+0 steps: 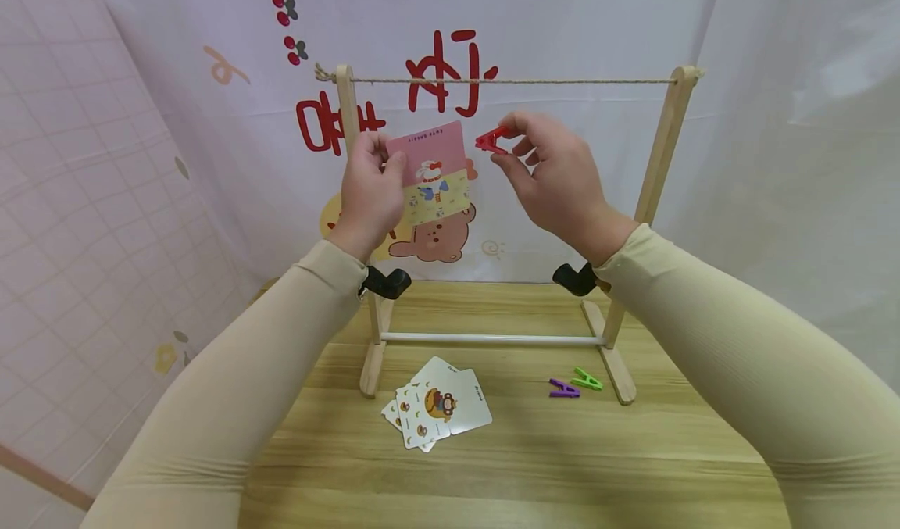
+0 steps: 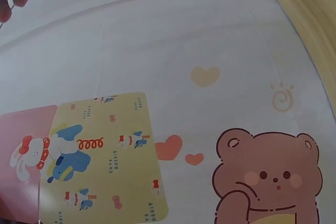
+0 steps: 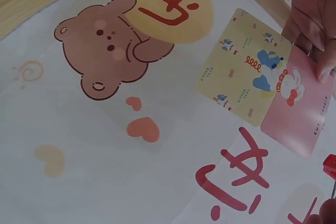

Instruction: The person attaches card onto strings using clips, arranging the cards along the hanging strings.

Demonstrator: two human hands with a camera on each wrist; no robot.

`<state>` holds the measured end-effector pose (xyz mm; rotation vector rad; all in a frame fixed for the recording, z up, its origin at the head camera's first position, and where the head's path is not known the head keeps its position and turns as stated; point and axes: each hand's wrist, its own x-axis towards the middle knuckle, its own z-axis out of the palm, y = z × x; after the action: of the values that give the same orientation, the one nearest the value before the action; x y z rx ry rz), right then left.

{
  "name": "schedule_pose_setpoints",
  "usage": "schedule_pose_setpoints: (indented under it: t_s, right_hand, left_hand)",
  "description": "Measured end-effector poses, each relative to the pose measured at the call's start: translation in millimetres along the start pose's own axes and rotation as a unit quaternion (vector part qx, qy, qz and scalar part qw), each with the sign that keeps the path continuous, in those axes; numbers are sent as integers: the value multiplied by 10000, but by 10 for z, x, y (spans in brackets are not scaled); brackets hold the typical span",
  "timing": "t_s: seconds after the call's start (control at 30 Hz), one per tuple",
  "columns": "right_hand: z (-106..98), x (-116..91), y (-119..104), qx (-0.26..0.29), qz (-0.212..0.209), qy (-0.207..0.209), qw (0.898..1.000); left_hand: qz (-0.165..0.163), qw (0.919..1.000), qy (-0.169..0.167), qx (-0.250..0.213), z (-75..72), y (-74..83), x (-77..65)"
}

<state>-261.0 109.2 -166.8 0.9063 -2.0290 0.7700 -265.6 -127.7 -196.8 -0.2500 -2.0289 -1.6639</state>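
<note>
Here | left grip [image 1: 373, 189] holds card [image 1: 443, 154] | right grip [image 1: 558, 177] pinches red clip [image 1: 491, 139] | purple clip [image 1: 565, 393]: head view only

In the head view, the tabletop [image 1: 513, 478] is brightly, diffusely lit, with soft shadow cast toward its near edge; the sleeves [image 1: 731, 334] are stretched by wide-angle distortion. The wrist views are rendered dimmer, with the card [image 3: 265, 83] faintly glazed.

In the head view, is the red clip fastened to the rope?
No, the right hand pinches the red clip apart from the rope.
</note>
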Motion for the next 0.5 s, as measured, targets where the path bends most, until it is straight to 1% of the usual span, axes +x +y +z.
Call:
schedule_pose_setpoints:
  t_s: [0.33, 0.5]
  right_hand:
    - [27, 209, -116, 214, 189, 123, 9995]
    - [48, 313, -154, 185, 323, 145, 9992]
  left_hand:
    - [173, 9998, 134, 20, -2, 88, 60]
    - [264, 9995, 183, -2, 5, 108, 105]
